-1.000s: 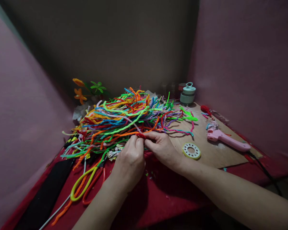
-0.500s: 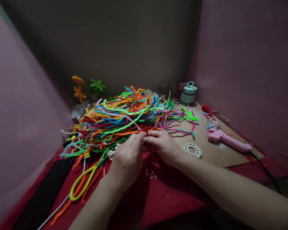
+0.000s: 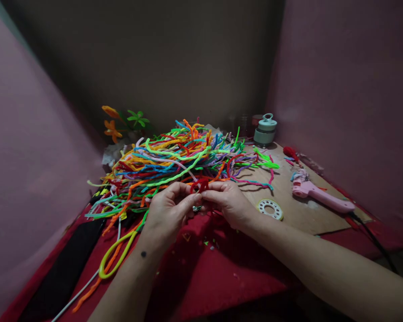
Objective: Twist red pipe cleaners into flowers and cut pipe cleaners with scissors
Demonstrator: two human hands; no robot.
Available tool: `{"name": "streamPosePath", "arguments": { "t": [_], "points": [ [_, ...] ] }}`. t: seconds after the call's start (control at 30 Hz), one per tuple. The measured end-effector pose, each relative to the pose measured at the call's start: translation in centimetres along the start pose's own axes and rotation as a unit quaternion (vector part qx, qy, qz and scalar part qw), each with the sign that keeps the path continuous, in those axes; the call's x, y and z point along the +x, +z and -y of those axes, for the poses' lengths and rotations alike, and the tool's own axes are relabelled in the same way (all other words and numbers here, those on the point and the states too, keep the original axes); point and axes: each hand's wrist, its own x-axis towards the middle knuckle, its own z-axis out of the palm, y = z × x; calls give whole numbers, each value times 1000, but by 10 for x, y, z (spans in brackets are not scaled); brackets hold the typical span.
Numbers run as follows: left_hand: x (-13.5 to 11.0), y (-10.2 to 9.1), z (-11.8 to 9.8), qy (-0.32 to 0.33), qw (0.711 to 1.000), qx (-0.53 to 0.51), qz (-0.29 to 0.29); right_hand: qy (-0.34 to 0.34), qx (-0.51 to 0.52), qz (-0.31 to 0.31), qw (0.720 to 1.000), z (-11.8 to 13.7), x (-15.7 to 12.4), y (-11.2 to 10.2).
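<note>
Two-handed pinch, head view: left hand (image 3: 166, 208) and right hand (image 3: 233, 203) hold a looped red fuzzy stem (image 3: 204, 184) above the table (image 3: 228, 286), just in front of the stem pile (image 3: 174, 163). Scraps (image 3: 207, 243) dot the stretch toward the table's front edge; white ring (image 3: 278, 211) near right hand on the board (image 3: 298, 219), pink glue gun (image 3: 325, 198) well apart, near its right corner.

No writing, brand or number can be read. Right of the pile of fuzzy stems (image 3: 174, 165), the white ring (image 3: 280, 210) shows only round dark spots; farther right of the pile, the pink-handled tool (image 3: 325, 197) bears no legible mark. Just left of the pile, the yellow-and-black patches (image 3: 102, 193) are too small to make out.
</note>
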Motion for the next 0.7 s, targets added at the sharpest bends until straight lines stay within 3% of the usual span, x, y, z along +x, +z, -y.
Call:
{"name": "streamPosePath", "arguments": {
  "t": [0.1, 0.17, 0.27, 0.4, 0.5, 0.7],
  "points": [
    [-3, 3, 3, 57, 998, 32, -26, 13, -3, 21, 1000, 1, -1, 1],
    [-5, 4, 7, 130, 985, 99, -48, 19, 4, 30, 999, 2, -1, 1],
    [-7, 5, 12, 263, 937, 220, -73, 5, 38, 27, 999, 4, -1, 2],
    [-7, 6, 12, 388, 874, 284, -76, -16, 86, 19, 996, 3, -1, 2],
    [-5, 5, 10, 400, 866, 286, -85, -17, 101, 25, 994, 3, 0, 1],
    [-4, 3, 15, 345, 903, 253, -40, 5, 105, 13, 994, 2, 0, 0]
  ]
}}
